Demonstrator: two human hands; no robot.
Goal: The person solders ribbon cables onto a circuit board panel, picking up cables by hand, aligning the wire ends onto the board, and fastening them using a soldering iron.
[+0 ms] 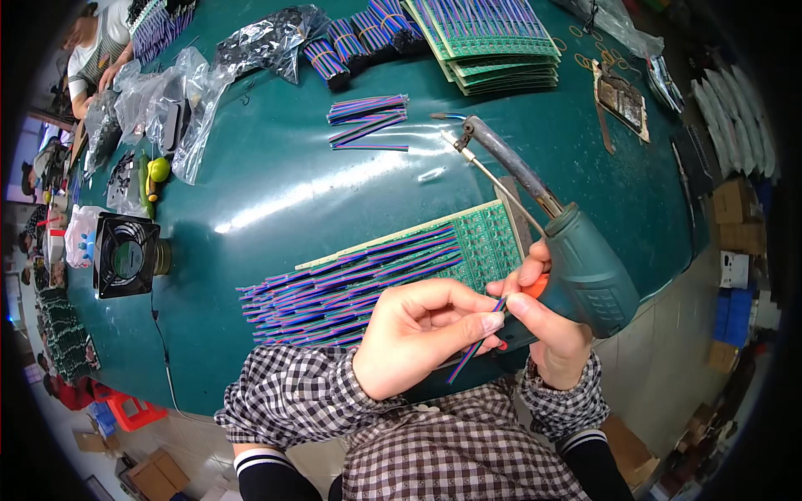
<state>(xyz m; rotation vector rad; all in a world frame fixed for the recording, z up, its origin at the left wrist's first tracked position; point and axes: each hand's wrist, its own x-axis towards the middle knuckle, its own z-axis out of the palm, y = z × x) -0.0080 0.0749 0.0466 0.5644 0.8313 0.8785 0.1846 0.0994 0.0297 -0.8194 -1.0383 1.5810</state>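
In front of my body, my left hand (426,330) is closed, pinching a short striped ribbon wire (469,357) of blue, pink and black between thumb and finger. My right hand (551,321) meets it, thumb and fingertips closed at the wire's upper end. Against the right hand is a green soldering gun (589,271) with an orange trigger; its metal barrel points away to the upper left. Whether the right hand's lower fingers also grip the gun is hidden. Just beyond my hands lies a green circuit board panel (489,242), its left part covered by rows of striped ribbon wires (334,305).
Loose ribbon wires (368,121) lie mid-table, with banded wire bundles (368,35) and stacked circuit boards (493,50) behind. A small black fan (127,255) stands at left, near plastic bags (180,108). A dirty tray (621,100) sits far right. Another person (100,50) sits at far left.
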